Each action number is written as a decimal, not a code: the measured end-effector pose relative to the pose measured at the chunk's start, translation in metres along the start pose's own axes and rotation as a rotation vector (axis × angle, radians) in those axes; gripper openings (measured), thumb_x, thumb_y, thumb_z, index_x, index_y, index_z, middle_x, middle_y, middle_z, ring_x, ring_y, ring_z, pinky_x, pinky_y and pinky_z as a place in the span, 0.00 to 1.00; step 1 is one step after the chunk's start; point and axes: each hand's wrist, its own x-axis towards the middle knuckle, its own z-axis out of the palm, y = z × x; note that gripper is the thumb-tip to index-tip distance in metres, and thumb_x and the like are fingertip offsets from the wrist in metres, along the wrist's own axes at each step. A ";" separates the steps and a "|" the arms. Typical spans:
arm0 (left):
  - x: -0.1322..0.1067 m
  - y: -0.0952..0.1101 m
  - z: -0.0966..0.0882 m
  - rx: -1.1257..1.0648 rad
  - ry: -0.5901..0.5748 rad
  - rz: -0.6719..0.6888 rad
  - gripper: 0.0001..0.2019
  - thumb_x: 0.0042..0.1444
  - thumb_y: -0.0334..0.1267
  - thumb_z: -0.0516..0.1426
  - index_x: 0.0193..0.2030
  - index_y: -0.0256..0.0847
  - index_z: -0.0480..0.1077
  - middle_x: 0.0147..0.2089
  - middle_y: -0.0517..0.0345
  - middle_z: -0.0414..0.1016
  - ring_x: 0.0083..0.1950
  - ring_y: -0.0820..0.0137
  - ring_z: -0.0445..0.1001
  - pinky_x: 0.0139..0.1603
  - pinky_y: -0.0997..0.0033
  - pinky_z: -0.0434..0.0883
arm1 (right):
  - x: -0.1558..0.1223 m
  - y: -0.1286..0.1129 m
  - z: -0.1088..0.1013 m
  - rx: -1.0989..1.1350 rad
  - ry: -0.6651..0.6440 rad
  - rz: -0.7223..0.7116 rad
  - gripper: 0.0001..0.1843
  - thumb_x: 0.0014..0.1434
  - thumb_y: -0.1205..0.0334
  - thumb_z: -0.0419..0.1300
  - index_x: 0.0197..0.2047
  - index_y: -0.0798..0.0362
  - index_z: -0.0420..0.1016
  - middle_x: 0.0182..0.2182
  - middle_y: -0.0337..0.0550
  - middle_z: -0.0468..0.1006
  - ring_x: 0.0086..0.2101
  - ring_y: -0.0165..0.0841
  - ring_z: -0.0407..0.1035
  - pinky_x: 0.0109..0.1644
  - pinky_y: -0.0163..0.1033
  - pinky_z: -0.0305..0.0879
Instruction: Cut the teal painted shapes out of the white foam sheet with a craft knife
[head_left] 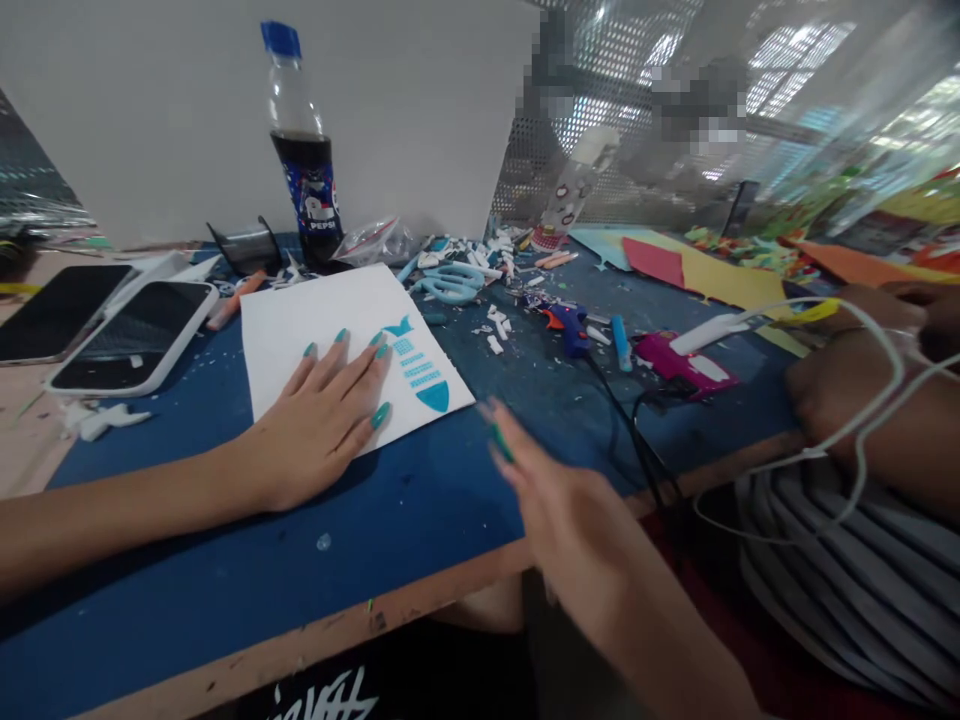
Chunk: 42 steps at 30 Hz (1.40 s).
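On blue tabletop (420,520), left hand (319,425) is lying wide-spread on white sheet (330,310) beside teal fish (433,397); right hand (574,520) is hovering near corner, blurred, cannot tell grip.

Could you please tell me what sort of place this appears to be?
Probably a craft workspace: light-blue scissors lie near white scraps, coloured sheets sit farther along the table, and a white sheet under the person's left hand bears a blue fish shape.

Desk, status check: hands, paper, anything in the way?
Left hand flat on paper. Right hand near its corner, blurred. Fish drawing visible. Scissors alongside, off paper.
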 end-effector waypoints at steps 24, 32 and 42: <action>0.003 0.009 -0.017 -0.014 -0.098 -0.078 0.39 0.62 0.61 0.31 0.71 0.35 0.32 0.73 0.51 0.28 0.73 0.52 0.30 0.69 0.48 0.42 | 0.086 0.000 0.001 0.992 -0.172 0.010 0.19 0.54 0.53 0.62 0.42 0.53 0.60 0.07 0.21 0.57 0.07 0.22 0.47 0.10 0.27 0.47; 0.003 0.009 -0.015 -0.025 -0.012 -0.055 0.51 0.54 0.71 0.41 0.71 0.34 0.30 0.73 0.43 0.30 0.72 0.45 0.31 0.67 0.41 0.43 | 0.084 -0.001 0.005 1.203 -0.181 -0.080 0.26 0.48 0.47 0.65 0.41 0.52 0.58 0.09 0.19 0.55 0.08 0.19 0.43 0.11 0.26 0.43; -0.004 0.006 -0.009 -0.056 0.126 -0.053 0.46 0.56 0.50 0.53 0.71 0.40 0.26 0.73 0.44 0.31 0.72 0.47 0.33 0.67 0.41 0.46 | 0.085 -0.008 0.002 1.341 -0.257 -0.151 0.25 0.49 0.46 0.66 0.41 0.52 0.62 0.10 0.22 0.59 0.08 0.17 0.41 0.12 0.25 0.39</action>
